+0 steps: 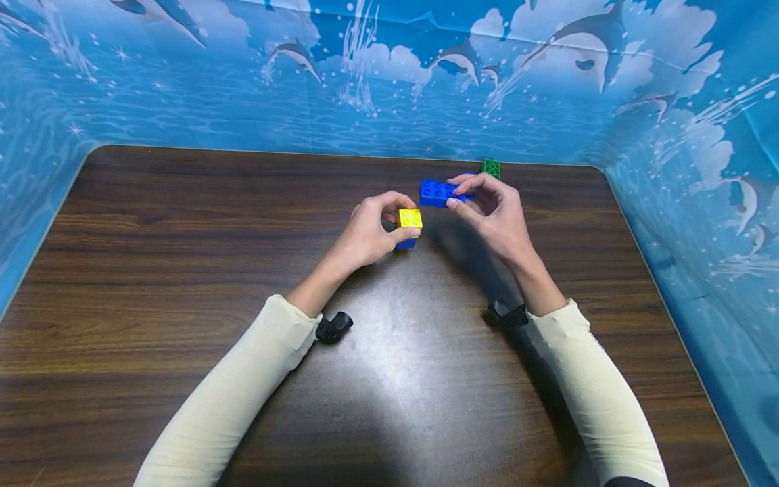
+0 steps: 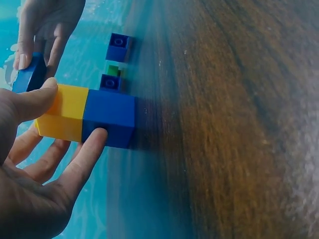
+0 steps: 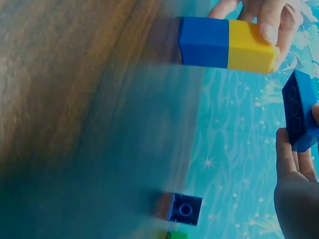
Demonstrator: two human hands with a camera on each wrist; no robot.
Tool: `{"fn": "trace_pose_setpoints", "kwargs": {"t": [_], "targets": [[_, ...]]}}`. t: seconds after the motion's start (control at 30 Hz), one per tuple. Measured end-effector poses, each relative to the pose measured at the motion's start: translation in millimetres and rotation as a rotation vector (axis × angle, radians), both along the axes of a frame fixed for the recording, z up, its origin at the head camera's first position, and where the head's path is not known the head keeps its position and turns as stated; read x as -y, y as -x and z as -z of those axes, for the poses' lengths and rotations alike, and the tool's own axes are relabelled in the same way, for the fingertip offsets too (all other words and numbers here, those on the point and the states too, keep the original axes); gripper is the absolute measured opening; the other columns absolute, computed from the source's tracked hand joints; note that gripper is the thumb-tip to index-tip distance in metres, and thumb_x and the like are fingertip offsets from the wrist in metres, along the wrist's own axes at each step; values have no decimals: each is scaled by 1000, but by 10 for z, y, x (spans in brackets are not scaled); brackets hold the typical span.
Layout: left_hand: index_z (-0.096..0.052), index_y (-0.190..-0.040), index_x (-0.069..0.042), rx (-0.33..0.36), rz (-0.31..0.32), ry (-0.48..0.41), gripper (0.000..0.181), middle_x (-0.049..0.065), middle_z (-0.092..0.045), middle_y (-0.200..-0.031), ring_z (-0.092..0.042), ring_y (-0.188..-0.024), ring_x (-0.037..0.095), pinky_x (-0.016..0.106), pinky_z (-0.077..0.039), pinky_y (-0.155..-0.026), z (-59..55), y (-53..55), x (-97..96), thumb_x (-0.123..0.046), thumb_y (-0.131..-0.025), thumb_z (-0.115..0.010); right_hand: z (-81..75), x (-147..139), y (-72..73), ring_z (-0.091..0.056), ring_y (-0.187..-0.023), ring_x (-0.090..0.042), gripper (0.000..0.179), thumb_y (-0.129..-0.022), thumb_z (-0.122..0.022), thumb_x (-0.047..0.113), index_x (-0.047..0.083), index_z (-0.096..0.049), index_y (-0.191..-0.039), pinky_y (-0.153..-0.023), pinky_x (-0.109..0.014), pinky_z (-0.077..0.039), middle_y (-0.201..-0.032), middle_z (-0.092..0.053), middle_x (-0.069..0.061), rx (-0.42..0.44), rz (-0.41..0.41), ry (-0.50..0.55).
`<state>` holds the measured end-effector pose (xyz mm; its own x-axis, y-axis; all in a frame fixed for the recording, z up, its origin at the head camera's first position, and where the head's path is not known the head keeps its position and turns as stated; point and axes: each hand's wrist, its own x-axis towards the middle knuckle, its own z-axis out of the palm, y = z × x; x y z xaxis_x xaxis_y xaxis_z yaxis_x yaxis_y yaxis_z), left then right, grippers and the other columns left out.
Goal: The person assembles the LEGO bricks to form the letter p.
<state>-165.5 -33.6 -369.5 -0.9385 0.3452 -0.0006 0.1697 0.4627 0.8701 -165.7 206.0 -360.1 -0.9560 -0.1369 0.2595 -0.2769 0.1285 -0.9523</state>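
My left hand point(image 1: 372, 231) holds a small stack, a yellow toy building brick point(image 1: 410, 218) on top of a blue one point(image 2: 108, 119). Its thumb lies on the yellow brick, and a fingertip touches the blue one in the left wrist view. The stack stands upright on the table. To the right and a little higher, my right hand point(image 1: 496, 213) pinches a long blue brick point(image 1: 437, 193) between thumb and fingers. In the right wrist view this long brick point(image 3: 299, 110) shows its hollow underside and hangs apart from the yellow brick point(image 3: 251, 47).
A green brick point(image 1: 491, 168) lies by the table's far edge, partly behind my right hand. Near it are loose blue bricks point(image 2: 118, 48), one also seen in the right wrist view point(image 3: 185, 209). A blue dolphin-print sheet point(image 1: 389, 88) rises around the wooden table point(image 1: 182, 270).
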Motion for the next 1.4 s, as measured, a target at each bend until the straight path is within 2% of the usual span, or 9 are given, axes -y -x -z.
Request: {"fn": "trace_pose_setpoints", "kwargs": {"t": [0.1, 0.2, 0.4, 0.53, 0.73, 1.0, 1.23, 1.4], "targets": [[-69, -133, -8, -4, 2, 5, 42, 10, -73, -131, -67, -112, 31, 45, -57, -97, 2, -5, -1, -19, -96, -84, 29, 23, -12, -70, -109, -20, 24, -97, -74, -5, -3, -69, -120, -93, -20, -60, -125, -72, -7, 24, -32, 41], [-68, -135, -6, -1, 5, 3, 44, 11, -72, -134, -67, -114, 32, 45, -57, -99, 9, -10, 4, -19, -96, -84, 57, 46, -28, -70, -107, -19, 34, -97, -73, -5, -6, -66, -131, -89, -19, -59, -127, -71, -6, 45, -50, 40], [-65, -140, -5, 22, 10, 3, 48, 13, -71, -136, -69, -117, 32, 46, -58, -101, 31, -12, 16, -21, -97, -83, 109, 90, -82, -70, -116, -19, 39, -98, -74, -2, -6, -65, -136, -98, -20, -58, -133, -70, -10, 93, -59, 10], [-65, -141, -5, 31, 15, 5, 50, 13, -71, -136, -69, -118, 32, 46, -58, -102, 39, -8, 23, -23, -97, -82, 146, 107, -96, -69, -120, -19, 37, -99, -73, 0, -4, -66, -136, -105, -21, -56, -135, -70, -10, 113, -64, 6], [-64, -142, -5, 33, 16, 17, 51, 14, -72, -131, -69, -118, 32, 47, -58, -103, 34, -2, 32, -23, -97, -83, 171, 139, -97, -69, -120, -19, 35, -98, -75, 2, 0, -69, -132, -106, -23, -57, -138, -67, -20, 125, -97, 22], [-64, -142, -5, 23, 27, 31, 50, 16, -74, -126, -69, -117, 32, 48, -57, -105, 24, 4, 35, -24, -98, -82, 156, 140, -69, -71, -112, -20, 30, -97, -77, 3, 1, -73, -127, -100, -23, -60, -125, -75, -4, 145, -101, -5], [-63, -142, -5, 16, 41, 31, 50, 16, -74, -127, -69, -118, 33, 48, -57, -106, 40, 18, 38, -23, -99, -81, 100, 109, -10, -75, -109, -17, 30, -96, -78, 0, -5, -73, -125, -95, -25, -62, -121, -78, 1, 150, -135, -59], [-63, -142, -5, 11, 50, 30, 49, 16, -73, -128, -69, -119, 33, 48, -57, -107, 56, 34, 41, -22, -99, -80, 68, 93, 31, -76, -112, -16, 25, -93, -78, -6, -6, -72, -118, -95, -26, -63, -120, -79, 2, 156, -179, -44]]}}
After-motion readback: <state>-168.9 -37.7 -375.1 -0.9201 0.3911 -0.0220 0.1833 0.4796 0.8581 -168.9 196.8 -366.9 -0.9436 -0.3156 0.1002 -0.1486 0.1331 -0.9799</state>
